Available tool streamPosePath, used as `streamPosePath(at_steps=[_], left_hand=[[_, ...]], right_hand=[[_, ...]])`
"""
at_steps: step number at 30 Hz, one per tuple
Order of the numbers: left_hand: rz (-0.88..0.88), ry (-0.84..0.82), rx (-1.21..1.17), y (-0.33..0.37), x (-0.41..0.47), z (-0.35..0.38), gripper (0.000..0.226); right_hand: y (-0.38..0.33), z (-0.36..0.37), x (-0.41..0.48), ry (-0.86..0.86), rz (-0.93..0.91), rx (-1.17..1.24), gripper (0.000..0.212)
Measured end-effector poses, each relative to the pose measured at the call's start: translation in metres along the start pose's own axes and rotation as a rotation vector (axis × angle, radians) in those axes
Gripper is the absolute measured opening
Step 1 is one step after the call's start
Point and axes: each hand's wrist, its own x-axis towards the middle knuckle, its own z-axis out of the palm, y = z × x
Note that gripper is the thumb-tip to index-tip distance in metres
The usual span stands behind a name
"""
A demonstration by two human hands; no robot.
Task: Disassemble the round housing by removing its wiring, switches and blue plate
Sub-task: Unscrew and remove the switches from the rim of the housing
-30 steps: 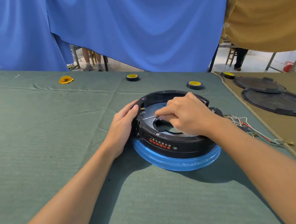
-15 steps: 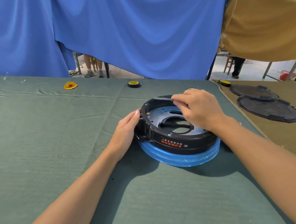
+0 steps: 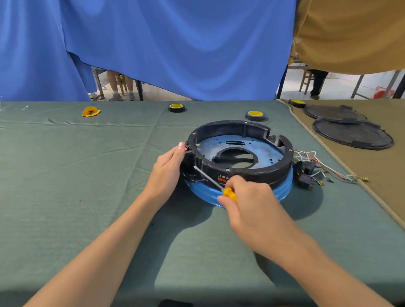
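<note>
2 hands working: your left hand (image 3: 167, 172) grips the left rim of the round housing (image 3: 248, 171), your right hand (image 3: 249, 203) pinches the yellow screwdriver (image 3: 228, 192), tip at the housing's left wall. Housing sits on the green table (image 3: 74, 179), blue plate (image 3: 265, 146) inside; wiring (image 3: 322, 165) and switches (image 3: 305, 175) lie right of it.

Housing (image 3: 256, 172) on table (image 3: 74, 179), left hand (image 3: 167, 172) at its left, right hand (image 3: 249, 203) with screwdriver (image 3: 229, 193) in front, wiring (image 3: 322, 165) right
</note>
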Motion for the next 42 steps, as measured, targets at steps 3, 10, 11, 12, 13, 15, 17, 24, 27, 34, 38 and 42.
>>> streamPosePath(at_steps=[3, 10, 11, 12, 13, 15, 17, 24, 27, 34, 38, 42], left_hand=[[-0.028, 0.010, 0.038, 0.000, -0.003, -0.001, 0.044], [-0.010, 0.098, -0.023, 0.002, -0.006, 0.001, 0.037], [-0.015, 0.097, -0.019, 0.001, -0.006, 0.000, 0.038], [-0.020, 0.092, 0.003, 0.000, -0.005, 0.000, 0.041], [-0.022, 0.092, 0.043, -0.002, -0.005, -0.001, 0.044], [-0.013, 0.108, 0.123, -0.004, -0.004, -0.001, 0.048], [0.010, 0.122, 0.186, -0.006, -0.004, -0.001, 0.048], [0.040, 0.128, 0.287, -0.005, -0.007, -0.002, 0.044], [0.035, 0.119, 0.282, -0.001, -0.009, -0.002, 0.043], [0.011, 0.087, 0.276, 0.004, -0.012, 0.000, 0.037], [0.013, 0.082, 0.329, 0.009, -0.014, 0.001, 0.035], [0.006, 0.086, 0.334, 0.013, -0.016, 0.003, 0.028]], right_hand=[[0.004, 0.013, 0.004, 0.020, 0.056, -0.034, 0.020], [0.024, 0.013, 0.019, 0.086, 0.055, -0.151, 0.019], [0.029, 0.012, 0.022, 0.078, 0.066, -0.162, 0.021], [0.033, 0.010, 0.024, 0.071, 0.083, -0.174, 0.022], [0.037, 0.008, 0.025, 0.062, 0.103, -0.189, 0.024], [0.041, 0.007, 0.024, 0.046, 0.112, -0.231, 0.027], [0.042, 0.009, 0.023, 0.043, 0.082, -0.258, 0.028], [0.041, 0.013, 0.034, 0.038, 0.049, -0.175, 0.037], [0.051, 0.003, 0.044, -0.054, 0.064, -0.059, 0.043], [0.055, 0.006, 0.052, -0.088, 0.116, 0.076, 0.044], [0.057, 0.005, 0.050, -0.080, 0.137, 0.024, 0.047], [0.049, 0.006, 0.048, -0.084, 0.045, -0.095, 0.040]])
